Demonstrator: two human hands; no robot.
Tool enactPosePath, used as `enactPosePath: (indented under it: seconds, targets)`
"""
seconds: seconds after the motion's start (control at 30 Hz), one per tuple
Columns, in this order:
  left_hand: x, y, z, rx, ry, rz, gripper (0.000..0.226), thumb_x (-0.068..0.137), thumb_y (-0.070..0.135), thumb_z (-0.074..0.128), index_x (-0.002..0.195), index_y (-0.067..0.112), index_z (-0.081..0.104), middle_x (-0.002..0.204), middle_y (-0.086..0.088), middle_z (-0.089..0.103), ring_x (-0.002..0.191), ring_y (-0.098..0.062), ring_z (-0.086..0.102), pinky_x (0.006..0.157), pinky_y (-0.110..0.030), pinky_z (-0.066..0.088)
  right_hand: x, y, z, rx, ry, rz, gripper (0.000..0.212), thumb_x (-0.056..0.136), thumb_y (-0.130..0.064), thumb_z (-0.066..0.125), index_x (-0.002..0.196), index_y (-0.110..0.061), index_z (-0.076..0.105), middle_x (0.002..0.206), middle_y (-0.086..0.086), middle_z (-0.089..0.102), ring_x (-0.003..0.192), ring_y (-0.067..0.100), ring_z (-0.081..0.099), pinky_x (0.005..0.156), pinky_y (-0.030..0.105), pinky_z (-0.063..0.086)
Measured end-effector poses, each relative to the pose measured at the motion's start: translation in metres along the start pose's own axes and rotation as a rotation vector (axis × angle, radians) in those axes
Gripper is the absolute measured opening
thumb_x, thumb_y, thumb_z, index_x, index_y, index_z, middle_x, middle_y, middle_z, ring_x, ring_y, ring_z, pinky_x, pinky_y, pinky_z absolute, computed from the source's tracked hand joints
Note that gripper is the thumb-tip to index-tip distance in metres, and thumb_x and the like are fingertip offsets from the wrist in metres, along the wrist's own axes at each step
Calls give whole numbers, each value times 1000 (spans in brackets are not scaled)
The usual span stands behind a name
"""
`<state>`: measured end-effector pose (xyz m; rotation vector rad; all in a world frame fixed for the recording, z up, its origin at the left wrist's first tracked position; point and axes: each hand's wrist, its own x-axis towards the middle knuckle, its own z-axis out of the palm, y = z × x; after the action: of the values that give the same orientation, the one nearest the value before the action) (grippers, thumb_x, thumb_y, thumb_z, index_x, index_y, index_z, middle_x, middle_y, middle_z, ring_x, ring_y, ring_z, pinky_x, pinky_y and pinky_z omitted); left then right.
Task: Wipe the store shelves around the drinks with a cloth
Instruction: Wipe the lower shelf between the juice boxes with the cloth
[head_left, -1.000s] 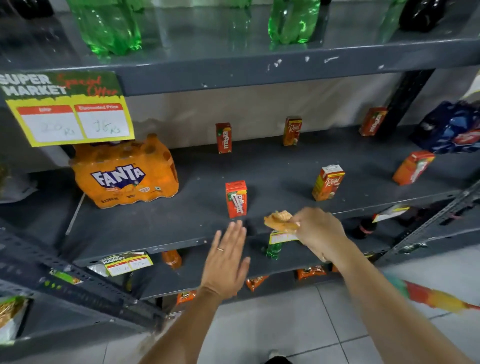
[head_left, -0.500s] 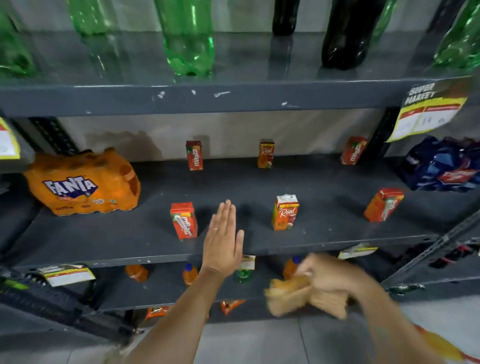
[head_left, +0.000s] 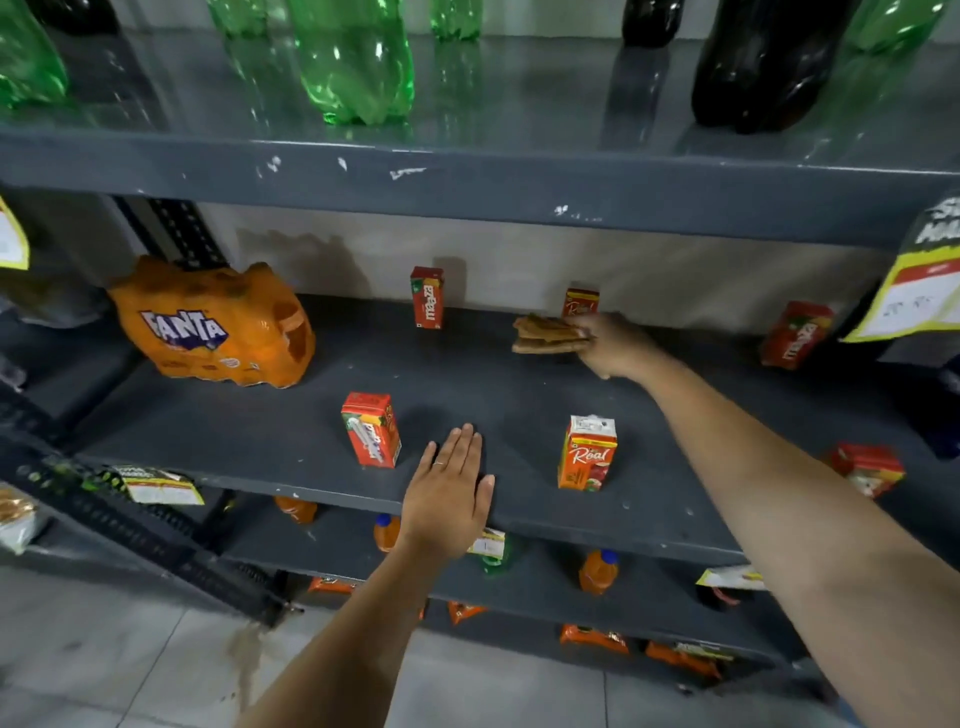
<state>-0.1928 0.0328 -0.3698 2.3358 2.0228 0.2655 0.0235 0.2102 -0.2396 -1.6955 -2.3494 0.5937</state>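
My right hand (head_left: 613, 345) grips a folded tan cloth (head_left: 545, 335) deep on the dark grey middle shelf (head_left: 260, 436), just in front of a Real juice carton (head_left: 581, 301) at the back. My left hand (head_left: 449, 496) lies flat, fingers together, on the shelf's front edge between a red carton (head_left: 371, 428) and an orange Real carton (head_left: 587, 452). A Maaza carton (head_left: 427, 297) stands at the back. An orange Fanta multipack (head_left: 213, 325) sits at the left.
More red cartons stand at the right (head_left: 795, 335) and front right (head_left: 867, 470). Green bottles (head_left: 358, 62) and dark bottles (head_left: 753, 62) fill the upper shelf. Small orange bottles (head_left: 597, 571) stand on the lower shelf. Price tags (head_left: 906, 296) hang from shelf edges. Tiled floor lies below.
My right hand has carried the cloth from below the shelf edge up onto the middle shelf, to its back. My left hand has stayed at the front edge.
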Motion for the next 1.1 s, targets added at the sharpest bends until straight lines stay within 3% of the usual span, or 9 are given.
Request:
enactPosePath:
  seconds: [0.1,0.23,0.3,0.37,0.53,0.87,0.93,1.0,1.1]
  targets:
    - [0,1,1,2,16,-7,68,95,47,2,152,11,9,161,-3,8,147,-13,1,119,-35,-2,32,-13,27,-112,-92,-54,65,85,4,51,141,-31,46,118,7,64,95,23,61,73,33,49]
    - [0,3,0,-7,50,-14,67,96,45,8,151,10,18,160,-4,18,147,-15,10,120,-35,3,35,-15,53,-320,-203,-61,74,87,-1,53,146,-40,32,117,10,59,83,22,58,60,29,47]
    - [0,3,0,-19,69,-18,65,96,43,12,150,8,24,158,-6,24,146,-17,16,120,-36,7,29,-5,58,-351,-196,-141,74,85,2,53,145,-39,38,138,6,52,102,25,58,76,31,52]
    - [-1,5,0,-19,70,-17,64,97,42,14,149,7,27,157,-7,27,145,-18,20,119,-38,11,18,10,57,-344,-212,-249,79,82,7,54,142,-43,42,152,-4,39,122,26,47,99,36,44]
    - [-1,4,0,-21,64,-27,64,97,42,15,149,8,28,157,-6,27,145,-18,21,119,-37,11,-18,50,49,-324,-221,-289,63,87,-7,64,136,-44,50,158,-7,29,140,27,27,115,41,20]
    - [-2,4,1,-26,83,-22,67,94,44,11,149,9,28,158,-5,24,146,-17,17,119,-35,6,-157,92,50,-350,-59,40,80,78,5,53,137,-49,46,155,-14,31,138,21,30,114,37,28]
    - [-2,4,1,-26,79,-23,66,95,43,12,149,9,28,158,-5,24,146,-16,17,119,-36,7,-189,82,51,-327,-82,105,83,79,5,49,137,-54,43,154,-17,33,138,20,34,109,35,37]
    - [-2,4,1,-20,75,-27,64,96,42,14,150,10,26,158,-4,22,146,-16,15,120,-35,6,-221,66,56,-346,-93,91,84,78,3,46,134,-60,41,150,-18,40,132,18,47,97,34,50]
    - [-1,3,3,-17,67,-29,62,98,41,16,151,10,23,159,-3,20,147,-15,12,120,-35,4,-258,45,58,-341,-127,-13,85,76,4,47,130,-61,45,148,-29,37,129,8,50,92,27,51]
